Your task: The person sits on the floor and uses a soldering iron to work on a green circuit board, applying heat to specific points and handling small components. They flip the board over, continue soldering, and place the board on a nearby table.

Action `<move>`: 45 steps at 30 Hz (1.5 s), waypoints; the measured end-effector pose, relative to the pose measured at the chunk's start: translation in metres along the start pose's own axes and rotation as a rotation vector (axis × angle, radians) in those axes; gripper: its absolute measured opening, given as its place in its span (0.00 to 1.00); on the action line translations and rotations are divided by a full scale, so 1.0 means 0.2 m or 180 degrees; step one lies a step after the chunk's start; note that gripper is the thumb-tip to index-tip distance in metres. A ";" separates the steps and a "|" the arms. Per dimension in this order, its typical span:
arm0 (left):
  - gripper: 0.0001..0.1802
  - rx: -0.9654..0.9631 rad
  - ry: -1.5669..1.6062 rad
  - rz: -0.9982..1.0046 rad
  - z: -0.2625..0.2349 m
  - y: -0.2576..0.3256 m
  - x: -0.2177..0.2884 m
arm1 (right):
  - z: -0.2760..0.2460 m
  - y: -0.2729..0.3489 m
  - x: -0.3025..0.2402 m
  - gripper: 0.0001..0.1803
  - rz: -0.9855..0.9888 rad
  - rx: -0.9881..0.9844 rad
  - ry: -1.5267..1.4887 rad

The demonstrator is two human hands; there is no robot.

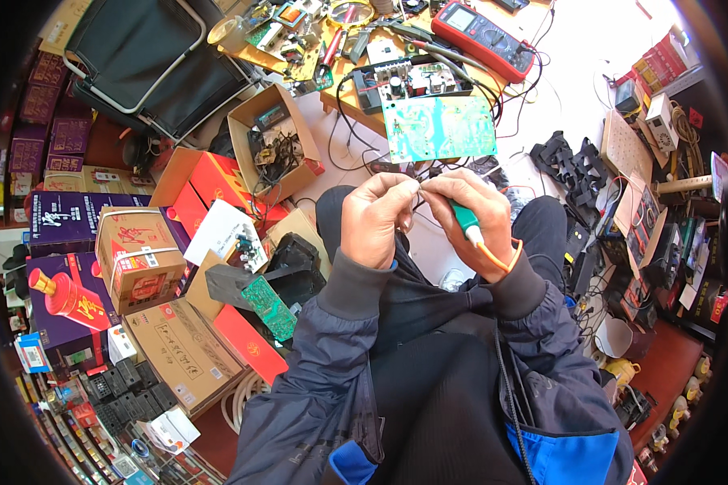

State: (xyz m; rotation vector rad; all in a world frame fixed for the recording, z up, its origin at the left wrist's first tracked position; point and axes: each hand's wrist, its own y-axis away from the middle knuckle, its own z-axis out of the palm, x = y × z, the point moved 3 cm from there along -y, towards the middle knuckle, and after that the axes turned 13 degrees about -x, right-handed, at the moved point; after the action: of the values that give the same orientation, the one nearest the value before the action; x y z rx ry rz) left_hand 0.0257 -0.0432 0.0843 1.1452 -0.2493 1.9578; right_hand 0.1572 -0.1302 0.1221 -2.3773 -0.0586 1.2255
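Note:
My left hand [376,218] and my right hand [469,212] meet in front of me above my knees, fingertips nearly touching. The right hand grips a green-handled soldering iron [466,220] with an orange cord [503,259] looping back over my wrist; its tip is hidden between the fingers. The left hand pinches something thin, perhaps a wire, at the meeting point; it is too small to tell. Just beyond the hands lies a light-green circuit board [438,128] on the edge of a low wooden table [344,101].
A red multimeter [484,34] and an open power-supply board [404,81] sit on the table. Cardboard boxes [275,141] of parts, red and purple cartons [137,255], a folding cart [150,56] and a green board [268,307] crowd the left. Cables and tools litter the right.

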 end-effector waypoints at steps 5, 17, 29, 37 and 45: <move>0.07 0.0102 -0.0298 0.0058 -0.03 -0.06 0.07 | -0.01 0.01 0.00 0.13 0.0190 0.0056 -0.0083; 0.09 -0.0034 -0.2393 -0.0385 -0.13 -0.35 0.31 | -0.08 0.12 0.07 0.12 0.0426 0.0158 -0.0206; 0.07 -0.0103 -0.2681 -0.0381 -0.15 -0.41 0.29 | -0.10 0.17 0.11 0.12 0.0383 0.0288 -0.0268; 0.07 -0.0103 -0.2857 -0.0238 -0.14 -0.42 0.28 | -0.11 0.19 0.13 0.12 0.0469 0.0231 -0.0324; 0.06 -0.0152 -0.2805 -0.0269 -0.15 -0.43 0.28 | -0.11 0.19 0.13 0.12 0.0322 0.0340 -0.0287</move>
State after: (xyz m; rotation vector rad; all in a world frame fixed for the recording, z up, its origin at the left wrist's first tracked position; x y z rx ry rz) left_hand 0.0571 0.0597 0.0924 1.8905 -0.6824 1.2550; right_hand 0.1841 -0.1652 0.0973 -2.2565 0.0975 1.3480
